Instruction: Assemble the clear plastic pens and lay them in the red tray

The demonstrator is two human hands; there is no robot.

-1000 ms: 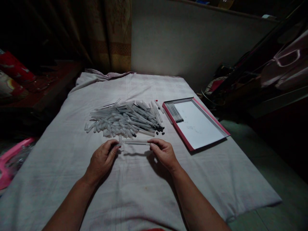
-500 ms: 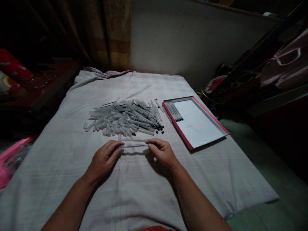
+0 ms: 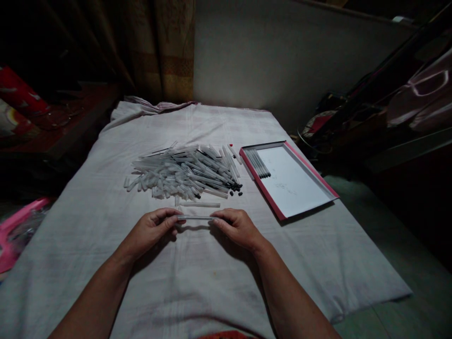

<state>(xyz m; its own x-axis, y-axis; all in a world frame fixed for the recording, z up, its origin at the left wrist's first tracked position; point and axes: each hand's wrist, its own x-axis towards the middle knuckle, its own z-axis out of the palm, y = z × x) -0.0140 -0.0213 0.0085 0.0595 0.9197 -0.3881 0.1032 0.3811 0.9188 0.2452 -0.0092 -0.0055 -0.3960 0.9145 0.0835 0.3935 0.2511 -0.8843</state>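
Left hand (image 3: 151, 229) and right hand (image 3: 236, 228) are pinching one pen (image 3: 195, 217) by its ends, grips narrow. Pile (image 3: 183, 172) is lying just beyond.

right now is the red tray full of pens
No, the tray holds only a short row of pens along its left edge.

Your left hand (image 3: 151, 230) and right hand (image 3: 236, 228) each pinch one end of a pen tube (image 3: 196, 217) lying crosswise between them. A loose tube (image 3: 199, 205) lies on the cloth (image 3: 197, 282) just beyond your hands, with the pen pile (image 3: 183, 172) behind it. The tray (image 3: 296, 183) is beyond-right of your right hand, with a few pens (image 3: 259, 169) along its left wall.
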